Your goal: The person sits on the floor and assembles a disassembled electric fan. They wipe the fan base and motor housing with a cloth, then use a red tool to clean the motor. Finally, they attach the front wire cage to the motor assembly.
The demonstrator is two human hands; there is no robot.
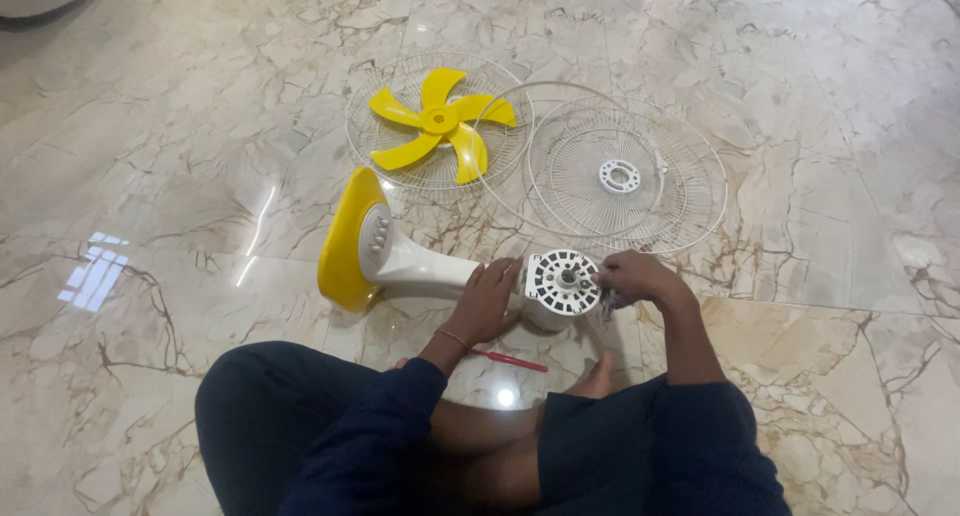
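The fan body (450,266) lay on its side on the marble floor (180,176), directly in front of the seated person's crossed legs. Its long axis ran left to right: the yellow base (342,246) stood on edge at the left end, the white neck tapered rightward, and the motor housing (560,284) formed the right end, with its vented front face and central shaft turned up toward the camera.

The left hand (488,301) rested palm-down on the neck just left of the motor housing, fingers spread over it in a steadying grip rather than a clenched one. The right hand (632,278) was at the right edge of the motor face, fingers curled together and touching it near the shaft; whether it pinched a small part there could not be determined. Both hands were therefore at the motor end, one on each side of it, with the right hand nearer the shaft.

A red slender tool (510,360) lay on the floor near the legs, just on the near side of the fan body and untouched.

Farther away, well apart from the hands, lay the yellow blade (440,121) resting on one white wire guard (400,161), and to its right a second wire guard (625,176) with a white ring at its centre, overlapped by a loose thin rim hoop.
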